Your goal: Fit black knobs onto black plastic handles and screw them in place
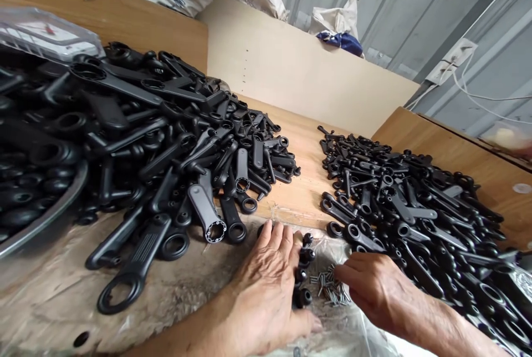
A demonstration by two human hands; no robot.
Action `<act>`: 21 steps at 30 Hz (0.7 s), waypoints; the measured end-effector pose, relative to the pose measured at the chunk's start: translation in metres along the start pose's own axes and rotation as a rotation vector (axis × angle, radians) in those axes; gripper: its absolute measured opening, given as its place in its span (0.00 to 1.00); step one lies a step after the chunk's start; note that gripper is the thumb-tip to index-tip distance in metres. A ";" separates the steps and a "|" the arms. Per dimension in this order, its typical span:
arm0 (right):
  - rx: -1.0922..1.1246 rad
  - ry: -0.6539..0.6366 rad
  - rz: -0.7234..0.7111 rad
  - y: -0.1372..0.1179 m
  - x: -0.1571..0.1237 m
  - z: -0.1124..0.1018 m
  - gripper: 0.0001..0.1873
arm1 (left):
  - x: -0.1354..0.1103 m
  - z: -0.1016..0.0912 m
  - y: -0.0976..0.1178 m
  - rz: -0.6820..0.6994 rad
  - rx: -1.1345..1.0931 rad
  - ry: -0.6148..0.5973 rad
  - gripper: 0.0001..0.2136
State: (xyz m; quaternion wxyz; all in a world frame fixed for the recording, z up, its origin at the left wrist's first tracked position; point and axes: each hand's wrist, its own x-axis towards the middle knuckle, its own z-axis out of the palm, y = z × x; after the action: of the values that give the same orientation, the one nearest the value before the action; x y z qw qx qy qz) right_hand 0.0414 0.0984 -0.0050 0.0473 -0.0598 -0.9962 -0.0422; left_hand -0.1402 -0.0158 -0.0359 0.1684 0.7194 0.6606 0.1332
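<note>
My left hand (266, 285) lies on the wooden bench with its fingers together and stretched forward, cupped around a short row of small black round parts (303, 268). My right hand (372, 285) is beside it with the fingers curled, its fingertips at a little heap of small metal pins (330, 290) lying on clear plastic film (332, 251). What those fingertips hold cannot be made out. A large pile of black plastic lever handles (166, 135) rises to the left, and a second pile of black levers (415, 207) spreads to the right.
A metal bowl (50, 213) of black round parts sits at the far left under a clear plastic box (45, 32). Wooden boards (291, 69) wall the bench behind and to the right. Sacks (336, 24) lie on the back ledge. A strip of bare wood (305, 179) runs between the piles.
</note>
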 end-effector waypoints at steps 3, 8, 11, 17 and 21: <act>0.337 0.163 0.090 -0.011 0.006 -0.002 0.10 | -0.001 0.002 0.000 0.012 -0.015 0.054 0.44; 0.654 0.458 0.050 -0.043 0.022 0.006 0.13 | 0.002 0.005 -0.001 0.052 -0.009 0.101 0.43; 0.667 0.497 0.005 -0.049 0.025 0.012 0.15 | 0.003 0.009 -0.002 0.039 -0.008 0.106 0.44; 0.604 0.505 0.002 -0.048 0.022 0.015 0.15 | 0.003 0.008 -0.002 0.018 -0.028 0.059 0.44; 0.535 0.502 -0.069 -0.050 0.026 0.016 0.15 | 0.004 0.011 -0.004 0.015 0.039 0.060 0.42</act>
State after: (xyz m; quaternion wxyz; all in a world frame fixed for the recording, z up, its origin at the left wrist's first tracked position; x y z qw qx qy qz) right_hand 0.0083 0.0529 -0.0224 0.3027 0.0005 -0.9308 0.2050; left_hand -0.1385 -0.0123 -0.0473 0.1335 0.7230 0.6626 0.1430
